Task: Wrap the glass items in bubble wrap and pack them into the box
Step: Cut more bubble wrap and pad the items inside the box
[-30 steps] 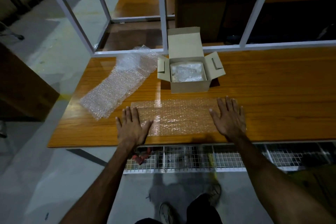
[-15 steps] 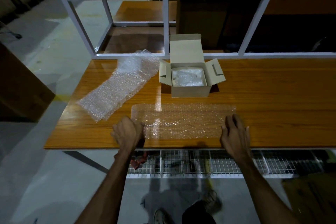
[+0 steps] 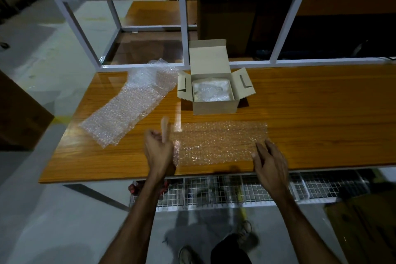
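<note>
Presently, my left hand (image 3: 158,152) pinches the left edge of the bubble wrap sheet (image 3: 218,143), low centre of the frame, long axis running left-right along the table (image 3: 321,113); my right hand (image 3: 270,161) rests loosely uncurled on its right end. Box (image 3: 214,92) above, flaps up.

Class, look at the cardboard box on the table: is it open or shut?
Open. The box has its lid flap standing up at the back and both side flaps spread outward, showing a bubble-wrapped bundle inside.

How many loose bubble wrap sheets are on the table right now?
2: one flat sheet at the near edge between both hands, one crumpled strip left of the box. More may lie stacked beneath.
</note>
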Demonstrator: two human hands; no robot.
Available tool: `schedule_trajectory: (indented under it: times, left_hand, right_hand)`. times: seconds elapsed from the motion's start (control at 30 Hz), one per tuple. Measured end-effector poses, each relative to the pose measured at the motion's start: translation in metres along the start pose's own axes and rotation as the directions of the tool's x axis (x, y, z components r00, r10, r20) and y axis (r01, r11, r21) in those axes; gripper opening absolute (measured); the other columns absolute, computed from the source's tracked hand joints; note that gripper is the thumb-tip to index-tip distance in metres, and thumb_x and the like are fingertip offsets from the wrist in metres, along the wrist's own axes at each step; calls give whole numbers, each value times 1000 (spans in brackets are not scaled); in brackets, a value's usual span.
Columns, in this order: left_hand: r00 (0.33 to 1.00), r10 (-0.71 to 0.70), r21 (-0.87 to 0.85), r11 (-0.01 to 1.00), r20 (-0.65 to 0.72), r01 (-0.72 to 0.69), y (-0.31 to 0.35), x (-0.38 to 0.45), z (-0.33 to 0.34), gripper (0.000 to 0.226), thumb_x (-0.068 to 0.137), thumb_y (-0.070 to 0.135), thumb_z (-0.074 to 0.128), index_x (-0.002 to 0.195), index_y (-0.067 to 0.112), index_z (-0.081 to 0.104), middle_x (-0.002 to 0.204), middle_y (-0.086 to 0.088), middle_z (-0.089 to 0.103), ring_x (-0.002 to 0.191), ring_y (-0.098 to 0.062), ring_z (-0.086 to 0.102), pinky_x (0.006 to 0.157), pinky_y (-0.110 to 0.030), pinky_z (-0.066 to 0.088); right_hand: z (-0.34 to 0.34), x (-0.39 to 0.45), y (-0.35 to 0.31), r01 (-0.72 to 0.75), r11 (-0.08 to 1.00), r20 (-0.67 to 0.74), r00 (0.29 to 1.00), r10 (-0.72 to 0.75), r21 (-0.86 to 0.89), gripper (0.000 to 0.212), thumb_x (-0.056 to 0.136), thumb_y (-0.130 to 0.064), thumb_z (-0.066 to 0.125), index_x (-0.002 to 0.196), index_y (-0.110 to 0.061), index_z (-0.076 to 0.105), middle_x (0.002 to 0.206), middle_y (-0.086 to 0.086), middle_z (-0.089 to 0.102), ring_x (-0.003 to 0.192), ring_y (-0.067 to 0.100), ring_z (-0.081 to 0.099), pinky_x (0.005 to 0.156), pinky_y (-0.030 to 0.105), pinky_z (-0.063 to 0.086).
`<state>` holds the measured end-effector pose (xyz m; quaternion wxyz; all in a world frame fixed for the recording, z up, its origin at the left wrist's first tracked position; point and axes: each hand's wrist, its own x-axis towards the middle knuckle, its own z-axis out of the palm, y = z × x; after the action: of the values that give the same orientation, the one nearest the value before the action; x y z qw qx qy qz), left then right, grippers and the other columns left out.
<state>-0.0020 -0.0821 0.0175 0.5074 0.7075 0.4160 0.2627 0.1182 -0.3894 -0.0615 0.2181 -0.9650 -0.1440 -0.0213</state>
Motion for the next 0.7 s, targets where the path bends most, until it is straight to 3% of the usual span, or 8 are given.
schedule_trajectory:
  times: [0.1,0.2,0.33,0.4,0.47,0.53,0.6,0.7]
  left_hand:
    - [988,149,-34,988,28,-148,24,-20,28,23,96,-4,64,111,8,53,112,-9,55,89,-10,58,64,-7,48]
    - [940,307,-8,951,149,-309,38,-44,70,43,85,-14,52,109,21,51,120,1,47,107,-14,53,76,-20,54]
    - [836,424,0,892,349,-452,46,-70,126,41,86,-15,47,111,17,53,123,2,43,106,5,45,79,-9,49]
    - [767,423,0,876,482,-483,47,-79,153,38,90,-10,50,116,19,53,126,4,41,103,3,46,76,-15,52]
    - [658,379,1,866,651,-500,45,-86,175,41,92,3,60,127,23,50,135,5,42,114,-13,51,90,-33,57]
    - [575,335,-33,881,746,-471,40,-92,183,52,94,17,68,140,24,46,144,0,46,127,-22,53,104,-39,53]
    - [580,338,-85,904,741,-419,36,-95,178,49,97,17,68,143,18,48,144,-7,54,128,-22,57,103,-38,54]
    - [674,429,-138,887,601,-441,27,-94,160,30,103,6,55,132,10,58,130,-9,65,112,-14,63,91,-31,58]
  right_hand:
    - [-3,-2,-1,-12,1000,-6,1000,12,28,49,103,-42,53,143,-16,63,157,14,49,143,39,45,114,61,39]
    - [-5,0,-2,-37,999,20,999,36,40,47,101,-35,66,144,-18,62,159,11,47,145,35,43,115,60,38]
    - [-10,1,-4,-47,997,35,998,45,54,44,104,-37,62,143,-18,63,160,10,48,146,34,44,114,58,42]
    - [-14,1,-4,-39,996,39,999,36,76,38,106,-29,60,141,-14,66,159,10,49,146,34,46,112,55,46]
    - [-18,3,-4,-60,990,45,998,55,128,34,104,-14,59,137,-13,68,157,6,52,145,32,47,110,51,48]
    - [-24,3,-4,-99,971,41,995,93,219,34,103,-7,57,132,-14,71,152,4,57,138,30,55,105,46,52]
    - [-30,3,-4,-141,938,26,990,140,316,39,101,0,55,136,-12,69,145,6,63,128,31,61,102,40,53]
    - [-38,4,-5,-256,877,10,961,276,408,35,102,2,53,130,-8,71,137,10,68,126,32,61,104,37,47]
